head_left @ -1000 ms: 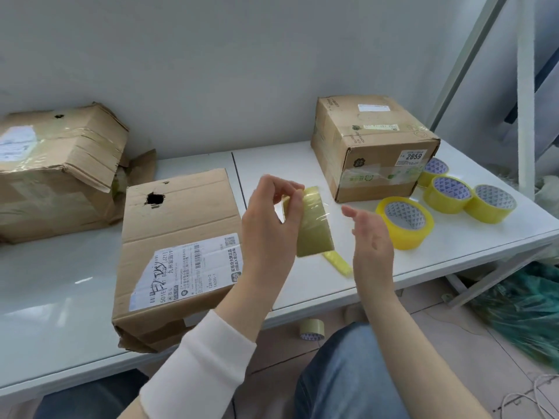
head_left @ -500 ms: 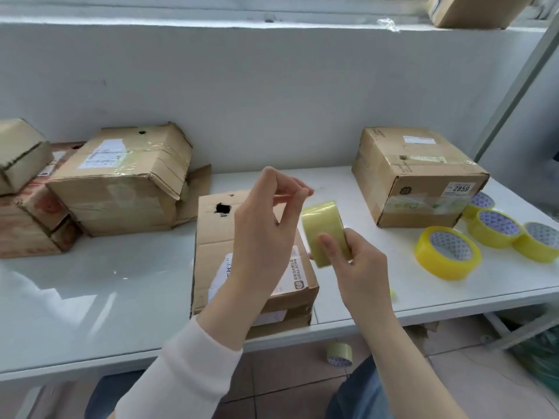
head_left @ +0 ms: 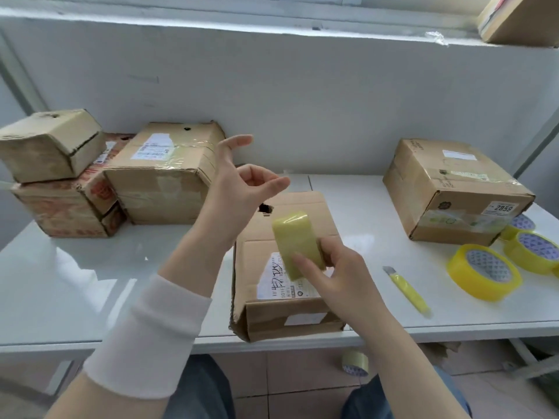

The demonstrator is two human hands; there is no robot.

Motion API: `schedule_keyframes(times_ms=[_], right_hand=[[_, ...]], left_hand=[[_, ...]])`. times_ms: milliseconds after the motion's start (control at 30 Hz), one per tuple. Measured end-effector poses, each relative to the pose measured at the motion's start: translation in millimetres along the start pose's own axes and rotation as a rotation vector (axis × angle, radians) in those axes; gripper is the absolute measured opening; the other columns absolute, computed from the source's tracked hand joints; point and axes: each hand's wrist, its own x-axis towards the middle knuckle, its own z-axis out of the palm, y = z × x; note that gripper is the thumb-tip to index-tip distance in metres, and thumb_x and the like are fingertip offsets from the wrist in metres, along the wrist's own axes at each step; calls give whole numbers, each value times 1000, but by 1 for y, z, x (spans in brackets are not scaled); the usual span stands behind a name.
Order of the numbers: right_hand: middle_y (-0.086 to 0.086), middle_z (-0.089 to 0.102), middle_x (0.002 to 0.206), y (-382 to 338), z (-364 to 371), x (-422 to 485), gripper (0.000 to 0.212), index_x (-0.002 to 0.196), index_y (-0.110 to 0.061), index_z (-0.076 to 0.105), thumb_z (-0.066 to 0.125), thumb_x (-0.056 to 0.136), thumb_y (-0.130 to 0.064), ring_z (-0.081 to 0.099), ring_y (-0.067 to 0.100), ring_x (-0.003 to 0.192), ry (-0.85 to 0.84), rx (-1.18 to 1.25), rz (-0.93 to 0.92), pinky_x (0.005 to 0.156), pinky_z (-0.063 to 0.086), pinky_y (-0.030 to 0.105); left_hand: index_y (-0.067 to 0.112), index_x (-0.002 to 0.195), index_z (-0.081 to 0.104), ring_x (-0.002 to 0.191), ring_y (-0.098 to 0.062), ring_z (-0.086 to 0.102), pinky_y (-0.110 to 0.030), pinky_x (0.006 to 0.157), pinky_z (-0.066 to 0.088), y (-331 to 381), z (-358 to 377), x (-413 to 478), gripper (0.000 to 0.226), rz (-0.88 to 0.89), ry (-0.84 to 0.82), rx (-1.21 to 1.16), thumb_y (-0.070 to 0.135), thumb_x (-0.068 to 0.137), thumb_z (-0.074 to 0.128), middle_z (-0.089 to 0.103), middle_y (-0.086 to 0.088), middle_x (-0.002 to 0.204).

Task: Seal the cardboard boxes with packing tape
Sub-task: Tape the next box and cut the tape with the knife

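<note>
My right hand [head_left: 341, 276] grips a pale yellow roll of packing tape [head_left: 298, 244] just above a cardboard box [head_left: 284, 319] at the table's front edge. That box has a white shipping label and a small dark hole in its top flap. My left hand [head_left: 239, 189] is raised to the left of the roll and apart from it. Its fingers are loosely spread and curled, and I see nothing between them. No pulled strip of tape is visible.
A taped box [head_left: 453, 189] stands at the right, with three yellow tape rolls [head_left: 484, 272] beside it and a yellow utility knife [head_left: 408, 288] lying nearer. Stacked boxes [head_left: 163, 176] fill the back left. Another roll [head_left: 355, 362] lies on the floor.
The tape roll went from my left hand into my right hand. My left hand then lifted away and its fingers loosened. The view tilted up toward the wall.
</note>
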Motion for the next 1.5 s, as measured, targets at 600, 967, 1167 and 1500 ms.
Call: schedule_keyframes(times_ms=[600,967,1167,1500], right_hand=[[-15,62,64,-23,22,7,36,77,-21,56,42,76,-54,55,-13,60,85,127,249,49,39,3],[-14,65,69,-24,15,16,39,79,-27,61,45,66,-59,58,-10,63,-26,214,236,55,42,4],[-4,69,97,-21,35,23,26,102,-27,60,57,82,-44,64,10,92,-227,164,173,81,54,25],[-18,63,102,1,45,47,14,99,-34,56,55,86,-38,60,3,99,-34,80,99,79,49,12]], left_hand=[[26,65,68,53,5,50,-6,57,39,41,-17,36,18,145,-267,432,16,70,82,62,15,58],[27,66,69,59,-2,56,-14,61,48,34,-21,40,20,105,-225,275,11,73,78,62,13,60],[32,65,70,71,-18,52,-16,64,52,17,-46,17,19,69,-100,28,16,74,74,56,-9,76],[29,69,56,59,-3,46,-10,58,41,-10,-89,-2,18,66,-13,198,31,80,69,50,12,63]])
